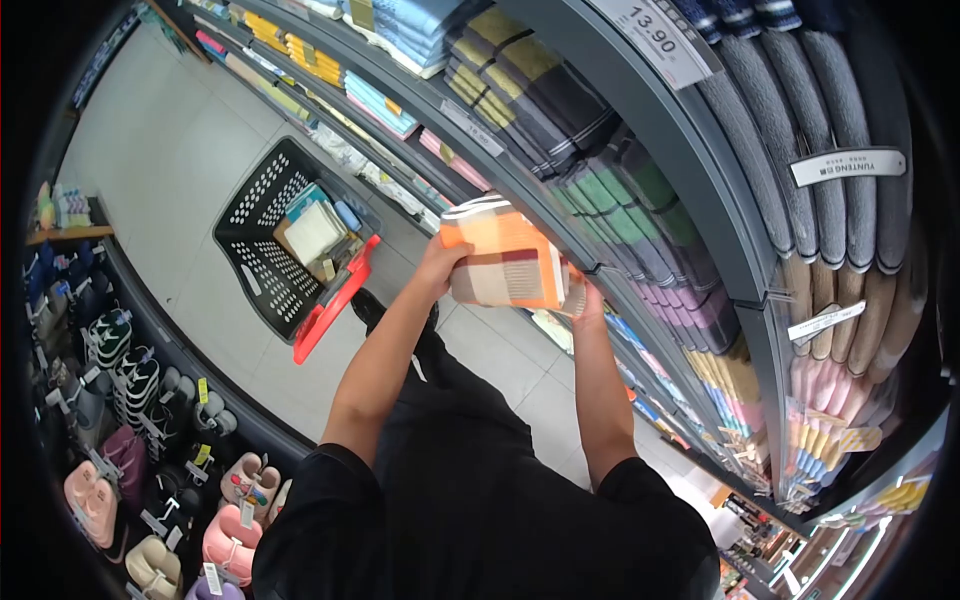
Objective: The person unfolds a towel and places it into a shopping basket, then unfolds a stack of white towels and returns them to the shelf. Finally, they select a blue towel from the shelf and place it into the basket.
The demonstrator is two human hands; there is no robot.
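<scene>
Between my two hands is a folded towel (505,265) in orange, white and brown plaid, held out in front of the shelving. My left hand (440,265) grips its left edge, the thumb lying on top. At the lower right corner my right hand (588,298) has hold of the towel, its fingers partly hidden. Just beyond the towel, stacks of checked towels (590,190) in grey, yellow, green and purple fill the shelf. A black shopping basket (262,225) with a red handle (335,310) stands on the floor to the left, with a white package (318,232) and other goods in it.
Grey shelving (660,130) runs diagonally along the right, carrying a price label (655,38) and hanging grey towels (800,130). Slippers (230,540) crowd a rack at lower left. Pale floor tiles (170,150) lie between the two displays.
</scene>
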